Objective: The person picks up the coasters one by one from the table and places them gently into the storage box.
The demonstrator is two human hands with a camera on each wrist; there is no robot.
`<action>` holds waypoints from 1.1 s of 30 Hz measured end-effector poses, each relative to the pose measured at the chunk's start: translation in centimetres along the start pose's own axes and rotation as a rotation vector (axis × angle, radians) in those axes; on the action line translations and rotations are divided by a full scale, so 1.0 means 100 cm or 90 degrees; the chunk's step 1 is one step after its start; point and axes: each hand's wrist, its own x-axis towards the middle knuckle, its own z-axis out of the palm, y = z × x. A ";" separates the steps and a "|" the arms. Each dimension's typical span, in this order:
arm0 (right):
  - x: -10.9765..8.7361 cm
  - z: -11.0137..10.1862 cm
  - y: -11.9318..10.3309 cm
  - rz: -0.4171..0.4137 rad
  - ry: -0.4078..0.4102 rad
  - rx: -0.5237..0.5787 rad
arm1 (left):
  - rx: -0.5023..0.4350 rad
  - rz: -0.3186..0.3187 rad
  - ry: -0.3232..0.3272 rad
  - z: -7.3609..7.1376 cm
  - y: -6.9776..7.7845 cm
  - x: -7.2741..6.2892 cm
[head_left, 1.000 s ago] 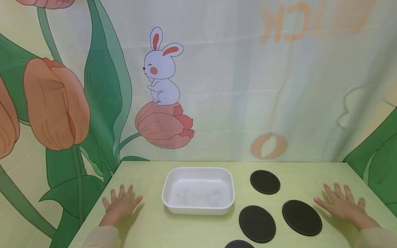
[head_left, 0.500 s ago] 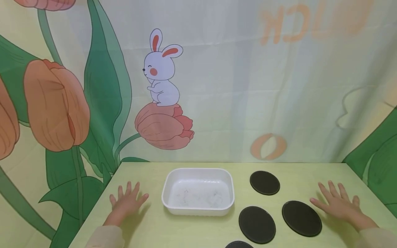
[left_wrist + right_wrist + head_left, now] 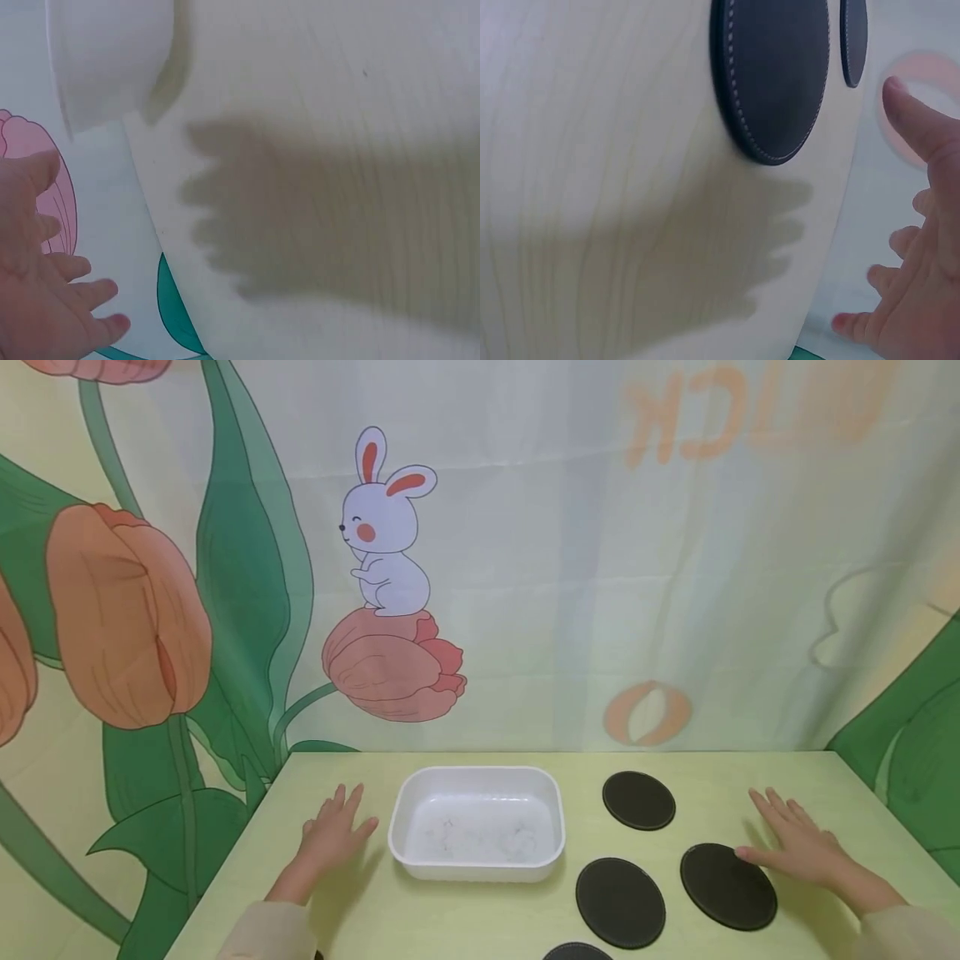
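Note:
My left hand [image 3: 330,835] hovers with spread fingers just left of a white rectangular tub [image 3: 477,871] in the head view. The left wrist view shows that hand holding nothing, its shadow cast on the table and the tub's side [image 3: 112,60] near the thumb. Over on the right, my right hand [image 3: 802,847] is held above the table with fingers extended and nothing in it. Its thumb overlaps the edge of a black round coaster [image 3: 727,887] in the head view. The right wrist view shows a stitched black coaster [image 3: 776,75] beyond the hand's shadow.
Between tub and right hand lie more black coasters: one at the back [image 3: 639,800], one in the middle [image 3: 620,902], and one cut off at the bottom [image 3: 577,952]. A pale table [image 3: 450,922] ends at a curtain [image 3: 525,568] printed with tulips and a rabbit.
Both hands have moved inward, the left toward the tub and the right toward the nearest coaster. Tub and coasters stay where they were on the table.

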 end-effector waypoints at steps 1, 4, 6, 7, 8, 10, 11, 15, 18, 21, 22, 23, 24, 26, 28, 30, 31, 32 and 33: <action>0.002 -0.001 -0.001 -0.013 0.000 0.020 | -0.013 0.011 0.009 0.000 0.002 0.001; 0.004 -0.002 -0.003 -0.037 -0.010 0.082 | -0.063 0.038 0.031 0.001 0.005 0.005; 0.006 -0.002 -0.003 -0.031 -0.025 0.105 | -0.094 0.047 0.044 0.003 0.005 0.008; 0.006 -0.002 -0.003 -0.024 -0.033 0.109 | -0.108 0.049 0.051 0.004 0.005 0.010; 0.006 -0.002 -0.003 -0.016 -0.040 0.116 | -0.121 0.049 0.060 0.005 0.006 0.011; 0.007 -0.001 -0.003 -0.007 -0.055 0.129 | -0.143 0.041 0.070 0.007 0.006 0.013; 0.008 -0.001 -0.002 0.000 -0.063 0.140 | -0.158 0.032 0.072 0.008 0.007 0.015; 0.012 0.002 0.002 0.015 -0.095 0.200 | -0.224 -0.004 0.061 0.013 0.010 0.019; 0.015 0.006 0.005 0.027 -0.112 0.235 | -0.261 -0.024 0.053 0.018 0.010 0.019; 0.016 0.008 0.006 0.043 -0.121 0.249 | -0.291 -0.037 0.050 0.023 0.009 0.019; 0.017 0.008 0.005 0.046 -0.122 0.249 | -0.301 -0.041 0.051 0.024 0.009 0.019; 0.017 0.007 0.005 0.048 -0.123 0.251 | -0.312 -0.043 0.051 0.026 0.009 0.018; 0.017 0.007 0.005 0.054 -0.126 0.255 | -0.320 -0.046 0.049 0.027 0.009 0.018; 0.018 0.008 0.005 0.066 -0.131 0.256 | -0.338 -0.049 0.048 0.028 0.010 0.018; 0.020 0.008 0.004 0.076 -0.138 0.253 | -0.359 -0.055 0.046 0.029 0.011 0.018; 0.022 0.008 0.004 0.085 -0.145 0.250 | -0.381 -0.064 0.044 0.030 0.012 0.018; 0.023 0.009 0.003 0.089 -0.149 0.247 | -0.395 -0.070 0.043 0.031 0.013 0.018; 0.023 0.009 0.003 0.092 -0.155 0.252 | -0.406 -0.074 0.042 0.031 0.014 0.018; 0.024 0.009 0.002 0.101 -0.159 0.260 | -0.415 -0.077 0.041 0.031 0.015 0.018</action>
